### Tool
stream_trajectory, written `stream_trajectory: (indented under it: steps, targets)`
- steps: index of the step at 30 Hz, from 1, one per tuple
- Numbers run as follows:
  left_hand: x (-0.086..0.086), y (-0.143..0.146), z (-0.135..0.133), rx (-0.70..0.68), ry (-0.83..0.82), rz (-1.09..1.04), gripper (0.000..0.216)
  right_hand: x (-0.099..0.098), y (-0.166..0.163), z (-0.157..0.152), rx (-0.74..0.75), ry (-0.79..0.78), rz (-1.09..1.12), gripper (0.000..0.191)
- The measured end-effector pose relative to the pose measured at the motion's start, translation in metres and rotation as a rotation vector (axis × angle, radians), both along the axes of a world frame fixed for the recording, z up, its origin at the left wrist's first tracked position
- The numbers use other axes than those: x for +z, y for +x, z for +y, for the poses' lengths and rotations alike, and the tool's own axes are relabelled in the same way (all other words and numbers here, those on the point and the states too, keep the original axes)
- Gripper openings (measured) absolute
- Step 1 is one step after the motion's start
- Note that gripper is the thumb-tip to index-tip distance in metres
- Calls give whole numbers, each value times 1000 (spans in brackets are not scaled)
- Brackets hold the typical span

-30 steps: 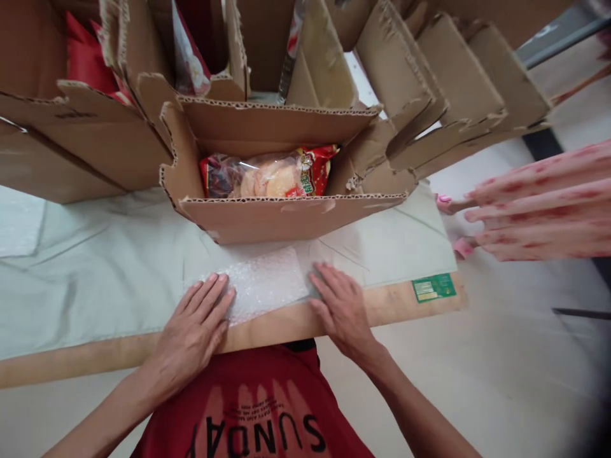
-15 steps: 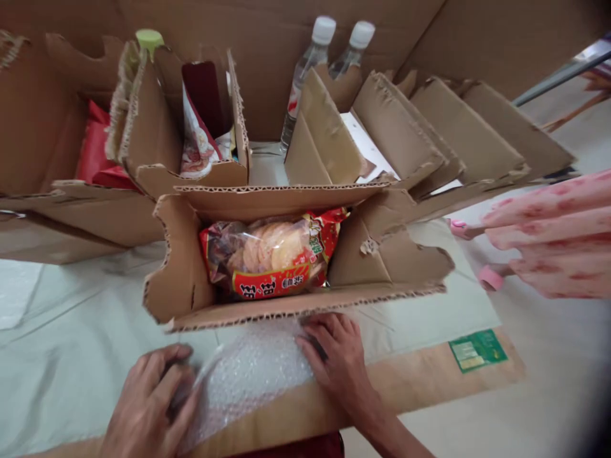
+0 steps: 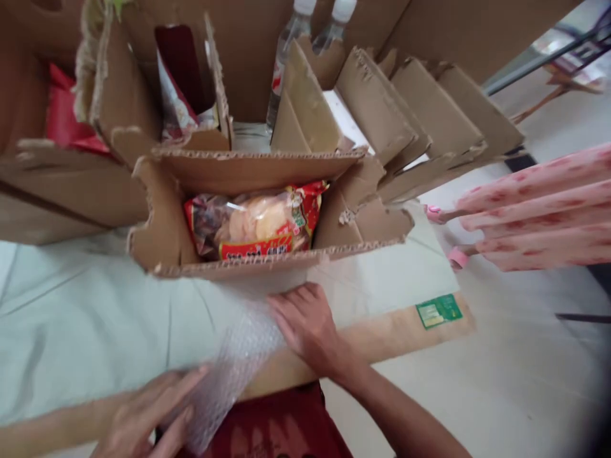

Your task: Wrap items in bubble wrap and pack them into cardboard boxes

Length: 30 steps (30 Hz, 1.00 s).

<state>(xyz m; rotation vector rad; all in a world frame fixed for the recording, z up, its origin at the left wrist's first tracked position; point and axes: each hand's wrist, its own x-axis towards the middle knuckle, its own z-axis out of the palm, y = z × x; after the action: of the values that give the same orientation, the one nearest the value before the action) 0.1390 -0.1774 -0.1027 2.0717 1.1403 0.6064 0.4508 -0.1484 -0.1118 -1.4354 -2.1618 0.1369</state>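
Observation:
A sheet of bubble wrap stretches at a slant between my hands, over the table's front edge. My left hand grips its lower left end, thumb and fingers around it. At the upper right end, my right hand holds the sheet with its fingers curled; the fingertips are partly hidden. Just beyond my hands stands an open cardboard box. Inside it lies a clear and red bag of round biscuits.
Behind are cardboard compartments, a red packet and two white-capped bottles. A green card lies near the table's right corner. A dark red thing sits below the edge. A person in a pink patterned garment stands right.
The bubble wrap has gone from lying flat to a narrower, slanting stretch. My left hand has moved down towards me with its end. The whole view has shifted somewhat.

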Motion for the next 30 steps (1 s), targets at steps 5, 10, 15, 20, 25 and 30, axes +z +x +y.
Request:
stream_trajectory:
  steps: [5,10,15,20,25,30]
  targets:
    - [16,-2,-15,291,-463,-32,30,11,-11,6,63,33,-70,33]
    - [6,-9,-45,357,-920,-403,64,28,-13,-62,254,-163,-76,46]
    - [11,2,-51,116,-654,-202,51,4,-46,-111,164,-132,194,42]
    - [15,28,-28,94,29,-11,22,-14,-62,-110,-163,-241,582,23]
    - [-1,45,-9,123,166,104,25,-9,-50,-115,-313,-221,569,36]
    - [-14,55,-3,86,215,183,25,3,-35,-121,-275,27,336,39]
